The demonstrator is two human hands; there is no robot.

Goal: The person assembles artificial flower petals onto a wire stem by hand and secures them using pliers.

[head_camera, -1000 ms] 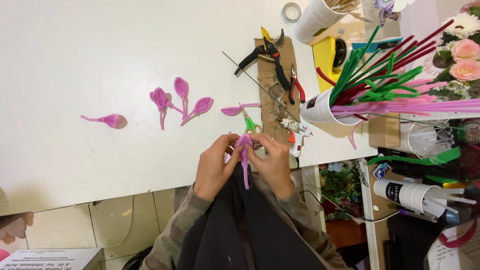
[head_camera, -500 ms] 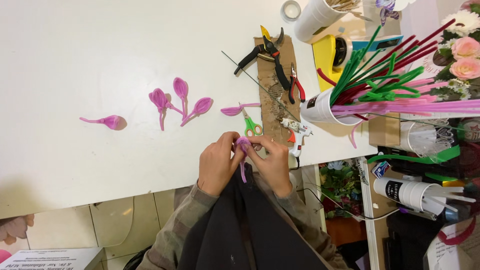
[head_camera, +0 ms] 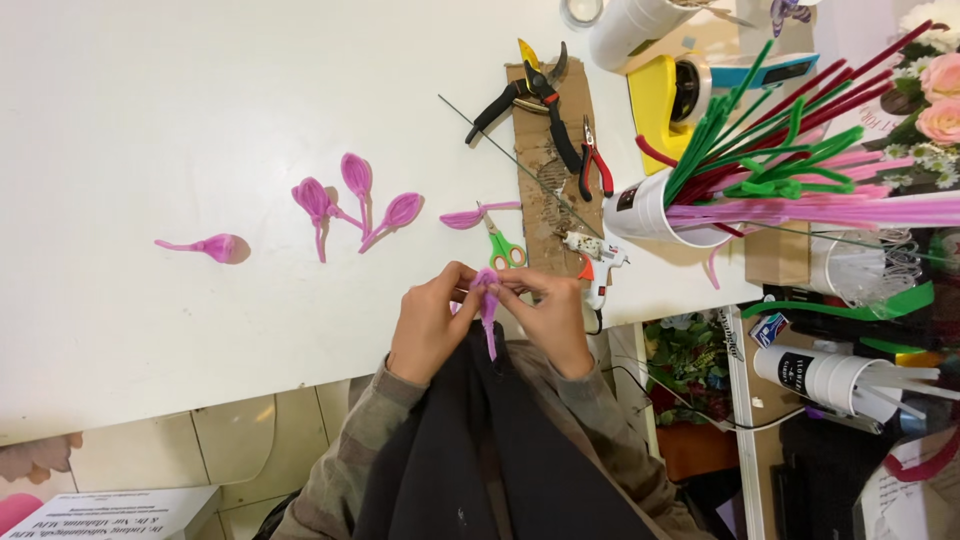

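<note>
Pink pipe-cleaner petal [head_camera: 487, 300] sits pinched between both hands at the near edge of the white table [head_camera: 150, 120], its stem hanging down over the dark lap. Left hand [head_camera: 430, 325] and right hand [head_camera: 552, 318] each grip it with fingertips, close together. Green-handled scissors [head_camera: 503, 245] lie just beyond, near four finished petals [head_camera: 345, 200].

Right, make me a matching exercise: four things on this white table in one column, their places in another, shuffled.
1. green-handled small scissors
2. black-handled pruning shears
3. white paper cup of pipe cleaners
4. lone pink pipe-cleaner petal

A. far left, apart from the rest
B. on the brown cardboard strip
C. just above the hands
D. right of the cardboard

1-C, 2-B, 3-D, 4-A
</note>
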